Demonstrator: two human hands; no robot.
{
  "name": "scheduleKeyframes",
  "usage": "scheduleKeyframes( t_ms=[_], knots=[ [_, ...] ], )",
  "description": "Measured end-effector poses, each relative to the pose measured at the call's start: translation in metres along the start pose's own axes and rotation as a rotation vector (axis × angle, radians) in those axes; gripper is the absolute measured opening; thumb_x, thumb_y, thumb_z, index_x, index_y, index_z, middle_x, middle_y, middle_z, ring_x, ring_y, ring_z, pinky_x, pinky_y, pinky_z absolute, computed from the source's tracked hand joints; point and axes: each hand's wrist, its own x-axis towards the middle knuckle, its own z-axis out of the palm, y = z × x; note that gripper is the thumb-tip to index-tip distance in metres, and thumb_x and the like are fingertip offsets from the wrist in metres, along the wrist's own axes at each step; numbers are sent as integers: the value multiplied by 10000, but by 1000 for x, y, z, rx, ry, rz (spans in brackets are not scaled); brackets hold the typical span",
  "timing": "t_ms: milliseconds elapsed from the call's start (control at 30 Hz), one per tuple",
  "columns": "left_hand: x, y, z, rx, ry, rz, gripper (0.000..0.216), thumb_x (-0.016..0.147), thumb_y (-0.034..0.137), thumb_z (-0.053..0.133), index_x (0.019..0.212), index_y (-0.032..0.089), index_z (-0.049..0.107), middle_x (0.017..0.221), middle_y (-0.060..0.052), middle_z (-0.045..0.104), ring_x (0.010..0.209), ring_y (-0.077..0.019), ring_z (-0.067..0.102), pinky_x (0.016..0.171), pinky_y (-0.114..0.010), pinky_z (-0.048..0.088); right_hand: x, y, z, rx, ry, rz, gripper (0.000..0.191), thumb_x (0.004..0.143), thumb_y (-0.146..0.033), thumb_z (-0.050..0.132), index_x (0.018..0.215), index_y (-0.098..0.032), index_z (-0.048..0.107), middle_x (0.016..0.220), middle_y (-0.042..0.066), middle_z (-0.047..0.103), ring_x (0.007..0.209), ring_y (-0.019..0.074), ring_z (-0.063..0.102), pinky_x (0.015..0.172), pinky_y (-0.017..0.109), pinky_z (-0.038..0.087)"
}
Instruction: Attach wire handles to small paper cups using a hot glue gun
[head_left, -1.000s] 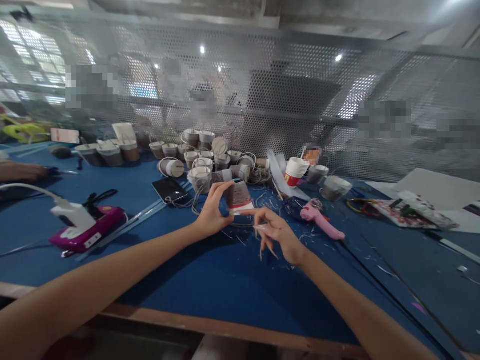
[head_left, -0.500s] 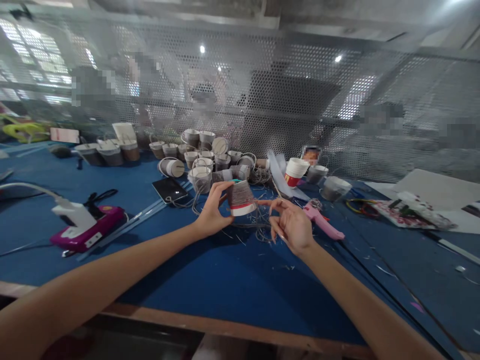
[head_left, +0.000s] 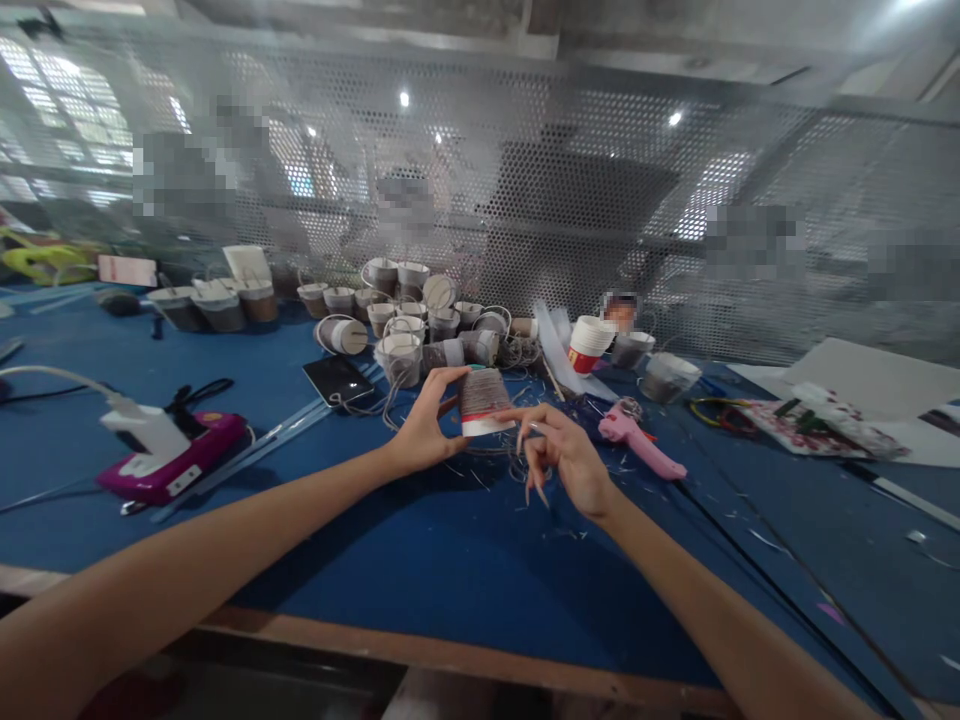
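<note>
My left hand (head_left: 427,425) grips a paper cup (head_left: 484,402) from its left side, thumb low and fingers over the top. The cup is upside down, its white rim at the bottom. Grey-brown cord is wound round most of it, leaving a red and white band bare. My right hand (head_left: 566,455) is at the cup's right side, its index finger stretched out against the red band and the other fingers loosely bent and apart. Whether a strand of cord lies under that fingertip, I cannot make out. Loose cord (head_left: 517,462) lies on the table behind and below the cup.
Several cord-wrapped cups (head_left: 401,345) crowd the back. A stack of paper cups (head_left: 590,342) stands right of them. A pink glue gun (head_left: 641,445) lies at the right, a phone (head_left: 337,380) and a purple power strip (head_left: 176,455) at the left. A perforated screen (head_left: 585,200) bounds the back.
My right hand has moved slightly left and down, its index finger now across the lower front of the cup. The cup has tipped slightly more level in my left hand.
</note>
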Motion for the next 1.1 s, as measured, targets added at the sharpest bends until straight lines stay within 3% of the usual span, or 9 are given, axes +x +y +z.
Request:
scheduleKeyframes(
  t_ms=[133, 333, 533, 600, 667, 767, 833, 1033, 1100],
  knots=[
    [-1, -4, 0, -58, 6, 11, 732, 621, 118, 695, 1268, 286, 395, 1303, -92, 363, 1264, -266, 415, 994, -449, 479, 4, 3, -5, 113, 79, 7, 287, 820, -473, 481, 742, -198, 502, 1102, 62, 676, 310, 22, 407, 315, 217, 456],
    [0, -8, 0, -94, 16, 14, 724, 654, 144, 681, 1293, 265, 361, 1308, -108, 388, 1276, -273, 417, 1001, -454, 472, 10, 4, -17, 194, 392, 95, 287, 801, -434, 436, 646, -195, 467, 819, 50, 703, 244, 20, 309, 249, 202, 358],
    [0, -8, 0, -84, 35, 4, 733, 645, 138, 689, 1290, 260, 363, 1303, -111, 417, 1274, -273, 426, 1012, -463, 459, 11, 10, -25, 114, 717, -64, 225, 749, -405, 546, 706, -211, 440, 761, -27, 611, 299, 27, 383, 277, 195, 385],
    [0, -9, 0, -100, 30, -5, 736, 645, 150, 698, 1291, 257, 361, 1311, -116, 422, 1273, -277, 431, 1012, -475, 457, 10, 7, -23, 127, 643, -112, 226, 740, -411, 552, 718, -215, 440, 816, -25, 623, 314, 30, 403, 281, 200, 394],
    [0, -10, 0, -124, 21, -13, 740, 644, 165, 711, 1289, 255, 362, 1330, -122, 415, 1290, -286, 415, 1027, -489, 441, 8, 2, -17, 162, 453, -128, 237, 751, -429, 535, 712, -217, 436, 895, -9, 648, 316, 31, 397, 270, 205, 384],
    [0, -10, 1, -169, 8, -16, 746, 644, 179, 727, 1288, 256, 358, 1350, -128, 403, 1321, -295, 383, 1051, -500, 415, 4, -3, -6, 192, 205, -65, 245, 795, -441, 491, 712, -213, 450, 974, 20, 661, 316, 32, 387, 266, 214, 383],
    [0, -10, 1, -193, -8, -10, 747, 656, 193, 732, 1294, 257, 350, 1359, -134, 402, 1333, -298, 374, 1057, -499, 411, 3, -5, -3, 211, 136, -10, 230, 806, -430, 471, 728, -215, 461, 999, 27, 662, 321, 34, 383, 270, 218, 388],
    [-1, -10, 3, -249, -50, 41, 736, 698, 287, 726, 1305, 272, 311, 1365, -145, 425, 1301, -294, 429, 991, -470, 481, 11, -1, -16, 346, 213, 248, 210, 804, -395, 426, 713, -206, 440, 907, 47, 686, 283, 26, 292, 259, 208, 297],
    [-1, -9, 3, -216, -59, 48, 734, 697, 288, 725, 1300, 274, 308, 1349, -143, 438, 1284, -289, 448, 994, -467, 477, 13, 2, -21, 314, 311, 292, 227, 806, -411, 424, 707, -207, 429, 831, 47, 681, 281, 35, 299, 269, 217, 317]
  ],
)
